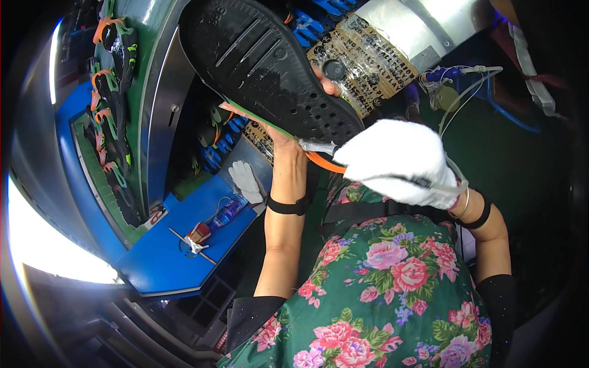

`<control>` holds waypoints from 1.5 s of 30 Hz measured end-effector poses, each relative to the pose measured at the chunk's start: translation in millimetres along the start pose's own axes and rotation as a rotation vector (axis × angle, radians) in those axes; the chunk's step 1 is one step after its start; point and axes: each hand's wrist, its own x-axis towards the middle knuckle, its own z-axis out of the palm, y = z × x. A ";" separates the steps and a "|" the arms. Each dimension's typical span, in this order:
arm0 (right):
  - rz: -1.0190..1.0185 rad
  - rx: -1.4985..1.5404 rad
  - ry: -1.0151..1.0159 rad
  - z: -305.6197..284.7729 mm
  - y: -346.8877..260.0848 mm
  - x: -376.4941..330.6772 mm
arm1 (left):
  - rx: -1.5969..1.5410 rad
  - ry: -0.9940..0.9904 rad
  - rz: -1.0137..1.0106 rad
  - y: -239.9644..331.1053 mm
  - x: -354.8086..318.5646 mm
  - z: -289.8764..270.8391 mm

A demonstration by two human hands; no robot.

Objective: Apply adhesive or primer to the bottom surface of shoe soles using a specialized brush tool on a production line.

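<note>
A black shoe last (264,67), with slots and round holes in its underside, is tilted across the upper middle. Green and orange straps (324,163) run along its lower edge. My bare left hand (279,134) holds the last from behind; fingertips show at its far edge. My right hand (392,161), in a white glove, is closed against the narrow end of the last. A small greyish-white strip (317,147) lies by its fingertips. The glove hides what is pinched there, if anything. A thin cord crosses the glove, and both wrists wear black bands.
On the left, a green conveyor (142,73) carries several black lasts with orange and green straps (110,86). A blue shelf (165,264) holds a brush (197,233), a stick, a blue bottle (230,210) and a white glove (245,181). Taped cardboard (374,61) covers a metal part ahead.
</note>
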 end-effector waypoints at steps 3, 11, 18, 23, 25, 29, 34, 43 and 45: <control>0.073 0.023 0.042 -3.1 1.0 -0.9 | -0.022 -0.028 0.019 1.4 2.4 2.0; 0.152 0.094 0.049 -2.7 1.4 -3.0 | -0.037 -0.187 0.019 5.1 10.1 5.9; 0.247 0.107 0.027 -3.7 -2.4 -8.1 | 0.049 -0.243 0.034 10.7 15.9 6.5; 0.181 0.054 0.030 -10.2 5.3 -8.0 | 0.176 -0.284 0.044 13.5 20.9 7.5; 0.138 0.072 0.000 -11.6 6.6 -7.4 | 0.190 -0.264 0.027 15.3 21.3 4.8; 0.150 0.069 -0.040 -15.1 5.9 -8.2 | 0.148 -0.237 0.018 13.2 21.7 4.9; 0.086 -0.002 -0.032 -9.3 2.1 -13.9 | 0.078 -0.261 -0.015 14.2 24.7 4.3; 0.059 0.138 0.225 -0.6 6.2 -5.5 | 0.049 -0.212 -0.024 7.2 29.2 -1.2; 0.129 0.066 0.177 -12.0 2.5 -8.0 | 0.059 -0.208 -0.035 6.6 30.3 -1.7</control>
